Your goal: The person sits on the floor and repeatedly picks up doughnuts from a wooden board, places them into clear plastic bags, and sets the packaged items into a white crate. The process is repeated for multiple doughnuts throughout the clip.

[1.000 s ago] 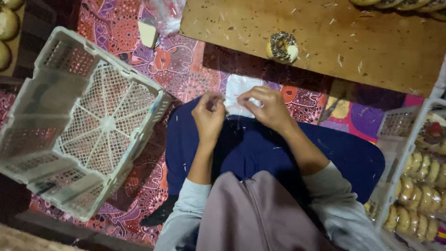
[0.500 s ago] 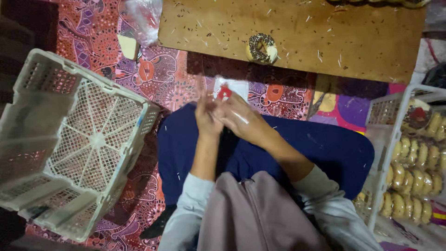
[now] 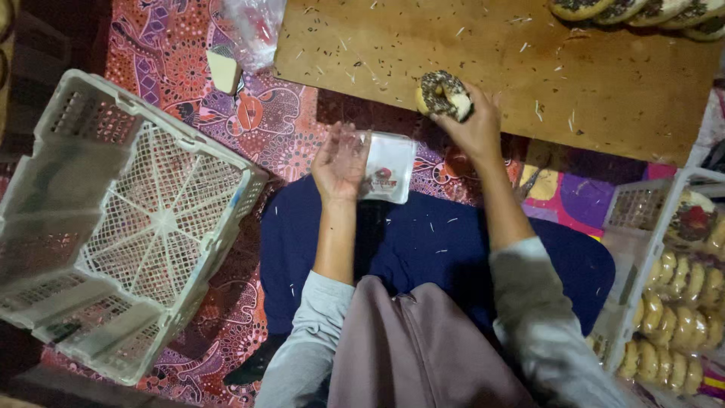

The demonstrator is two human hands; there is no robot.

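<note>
A wooden board (image 3: pixel 604 83) bears sprinkled doughnuts (image 3: pixel 634 9); it and a white crate (image 3: pixel 113 227) lie on patterned cloth (image 3: pixel 166 68).

**Doughnut lifted, bag held open**

The doughnut (image 3: pixel 444 96) is a pale ring, its top thickly covered with dark sprinkles. It is tilted on edge, so the hole and the topped face show toward the camera, and it sits at the near edge of the wooden desk (image 3: pixel 604 83), gripped from below by the fingers of the right hand (image 3: pixel 474 127).

The small clear plastic bag (image 3: pixel 384 168) has a red-and-dark printed mark on its front. It is held just beside the doughnut, lower and to the left, above the dark blue lap, with the left hand (image 3: pixel 340 162) holding its left end.
</note>
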